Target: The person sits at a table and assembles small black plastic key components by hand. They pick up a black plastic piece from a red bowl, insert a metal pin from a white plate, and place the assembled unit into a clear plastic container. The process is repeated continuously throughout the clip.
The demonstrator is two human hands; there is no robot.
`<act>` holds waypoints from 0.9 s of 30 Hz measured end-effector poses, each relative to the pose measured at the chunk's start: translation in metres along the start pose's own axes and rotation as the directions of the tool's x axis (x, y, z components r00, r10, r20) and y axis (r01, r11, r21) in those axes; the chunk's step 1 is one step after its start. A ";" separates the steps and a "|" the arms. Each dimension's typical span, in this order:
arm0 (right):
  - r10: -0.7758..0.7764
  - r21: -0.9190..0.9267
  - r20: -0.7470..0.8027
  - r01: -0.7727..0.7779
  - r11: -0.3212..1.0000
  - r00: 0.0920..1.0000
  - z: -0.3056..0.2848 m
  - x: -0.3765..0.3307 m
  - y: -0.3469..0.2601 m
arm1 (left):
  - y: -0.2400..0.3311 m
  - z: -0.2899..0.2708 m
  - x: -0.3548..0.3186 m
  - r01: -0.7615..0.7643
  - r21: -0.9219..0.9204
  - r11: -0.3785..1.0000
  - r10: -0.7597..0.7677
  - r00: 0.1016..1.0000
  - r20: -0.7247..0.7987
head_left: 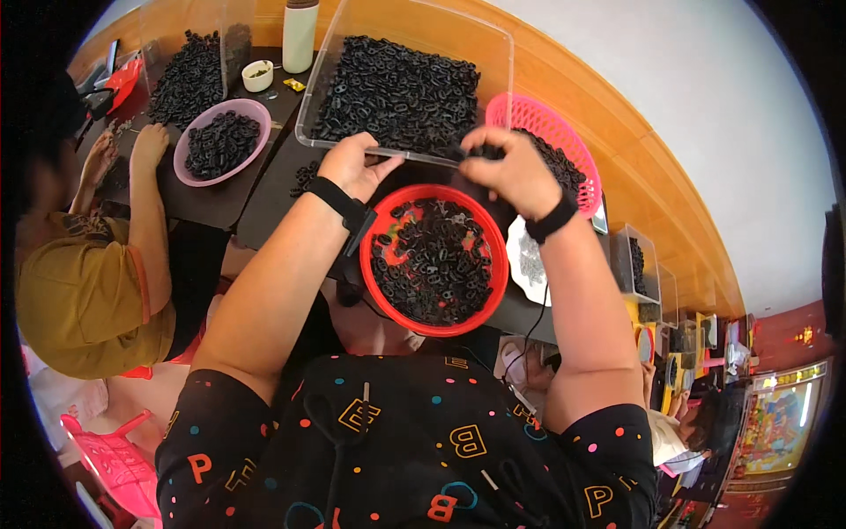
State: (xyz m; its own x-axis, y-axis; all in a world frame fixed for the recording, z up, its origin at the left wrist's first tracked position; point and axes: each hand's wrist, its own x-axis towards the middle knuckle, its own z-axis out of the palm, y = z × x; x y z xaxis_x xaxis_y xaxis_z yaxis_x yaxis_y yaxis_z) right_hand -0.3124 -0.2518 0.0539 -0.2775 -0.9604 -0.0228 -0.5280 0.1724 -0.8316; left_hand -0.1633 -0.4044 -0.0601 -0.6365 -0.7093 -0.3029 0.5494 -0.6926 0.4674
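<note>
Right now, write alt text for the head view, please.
A person's left hand is at the near rim of a clear plastic bin of small black parts, the blurred right hand by its near right corner. A red bowl of similar parts sits nearer, a pink basket to the right; a co-worker sits at left.

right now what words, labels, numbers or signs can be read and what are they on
Black shirt: outlined letters in several colours, some readable; I won't copy them out.
Yellow packet: any print too small to read.
Gold mark on the far red wall: too blurred to read.
Clear bin and red basin: no lettering I can make out.
</note>
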 end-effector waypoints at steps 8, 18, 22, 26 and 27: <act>-0.202 -0.428 0.171 0.257 0.866 0.964 0.056 -0.056 0.066 | 0.007 0.003 0.011 0.028 0.041 0.999 -0.028 1.000 0.006; -0.126 -0.080 -0.227 0.111 0.991 0.966 -0.010 -0.016 0.014 | -0.004 -0.001 -0.008 -0.019 0.012 1.000 0.019 1.000 0.017; -0.158 -0.388 -0.195 0.072 0.919 0.968 -0.007 0.016 0.015 | -0.007 -0.003 -0.015 0.004 -0.002 1.000 -0.004 1.000 0.021; -0.110 -0.645 -0.130 0.000 0.764 0.985 0.019 0.047 0.026 | -0.009 -0.003 -0.021 0.010 0.002 1.000 -0.010 0.998 0.054; -0.039 -0.678 -0.128 -0.059 0.732 0.991 0.030 0.054 0.027 | -0.010 -0.007 -0.018 0.007 0.003 1.000 -0.007 0.997 0.075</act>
State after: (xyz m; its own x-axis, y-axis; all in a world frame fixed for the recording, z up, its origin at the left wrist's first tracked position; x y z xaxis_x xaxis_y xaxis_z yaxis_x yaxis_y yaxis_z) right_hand -0.3177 -0.3051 0.0137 -0.3575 -0.9304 0.0811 -0.9148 0.3313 -0.2310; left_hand -0.1533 -0.3858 -0.0653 -0.6791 -0.6927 -0.2430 0.5436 -0.6970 0.4677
